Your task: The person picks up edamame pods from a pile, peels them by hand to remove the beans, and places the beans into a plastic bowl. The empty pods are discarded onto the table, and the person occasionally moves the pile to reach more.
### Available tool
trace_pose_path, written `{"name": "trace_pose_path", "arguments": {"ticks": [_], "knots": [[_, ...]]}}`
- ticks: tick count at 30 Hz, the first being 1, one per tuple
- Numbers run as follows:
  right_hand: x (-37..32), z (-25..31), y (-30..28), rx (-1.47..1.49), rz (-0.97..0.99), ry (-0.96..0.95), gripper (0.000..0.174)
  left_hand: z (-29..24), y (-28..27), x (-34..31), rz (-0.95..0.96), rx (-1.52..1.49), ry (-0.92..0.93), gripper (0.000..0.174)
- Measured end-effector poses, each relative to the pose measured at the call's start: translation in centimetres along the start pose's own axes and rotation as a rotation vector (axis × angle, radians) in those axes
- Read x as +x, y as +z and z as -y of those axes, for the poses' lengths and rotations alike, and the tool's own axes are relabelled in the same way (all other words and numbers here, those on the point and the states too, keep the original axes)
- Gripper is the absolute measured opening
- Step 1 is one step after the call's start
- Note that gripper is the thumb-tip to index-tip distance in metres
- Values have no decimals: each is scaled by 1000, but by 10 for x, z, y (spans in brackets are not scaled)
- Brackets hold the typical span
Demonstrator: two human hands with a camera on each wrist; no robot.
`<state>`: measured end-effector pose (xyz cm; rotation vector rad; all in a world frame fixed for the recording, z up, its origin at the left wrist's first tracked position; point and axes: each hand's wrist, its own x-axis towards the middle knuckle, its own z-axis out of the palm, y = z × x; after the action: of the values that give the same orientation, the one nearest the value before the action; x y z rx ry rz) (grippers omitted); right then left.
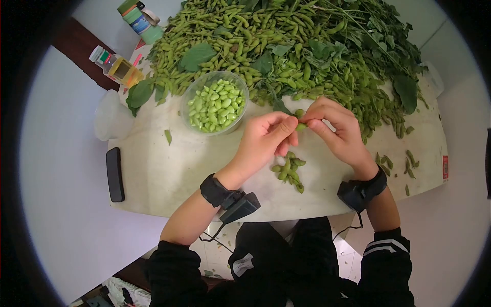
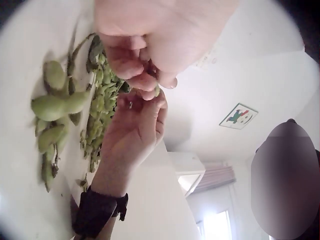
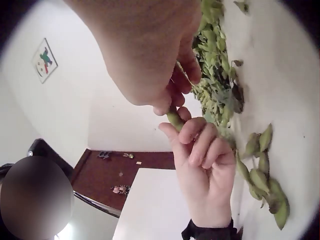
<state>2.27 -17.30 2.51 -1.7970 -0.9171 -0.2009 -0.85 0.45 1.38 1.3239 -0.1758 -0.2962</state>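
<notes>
Over the table, a green soybean pod (image 3: 175, 120) is pinched between both hands. My left hand (image 1: 262, 142) grips one end of it with thumb and fingers. From the other side my right hand (image 1: 341, 134) pinches the pod, its thumb near the left fingertips. Beneath the hands lies a small pile of pods (image 1: 289, 173) on the tabletop. A clear round tub (image 1: 185, 108) to the left of the hands holds many shelled green soybeans (image 1: 216, 105). Behind the hands spreads a large heap of unshelled pods (image 1: 235, 43).
Leafy soybean stalks (image 1: 353, 36) cover the back right. A black phone (image 1: 115, 175) lies at the left edge, near a pale plastic container (image 1: 111, 116). Farther back stand a bottle of yellow liquid (image 1: 123, 70) and a green bottle (image 1: 140, 23). Several loose pods (image 1: 410, 163) lie at right.
</notes>
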Motion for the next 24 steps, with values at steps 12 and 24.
{"name": "trace_pose_path", "arguments": {"ticks": [12, 24], "knots": [[1, 5, -2, -113, 59, -2, 8, -1, -3, 2, -17, -70, -106, 30], [2, 5, -2, -547, 135, -301, 18, 2, -2, 4, -41, -30, -190, 30]]}}
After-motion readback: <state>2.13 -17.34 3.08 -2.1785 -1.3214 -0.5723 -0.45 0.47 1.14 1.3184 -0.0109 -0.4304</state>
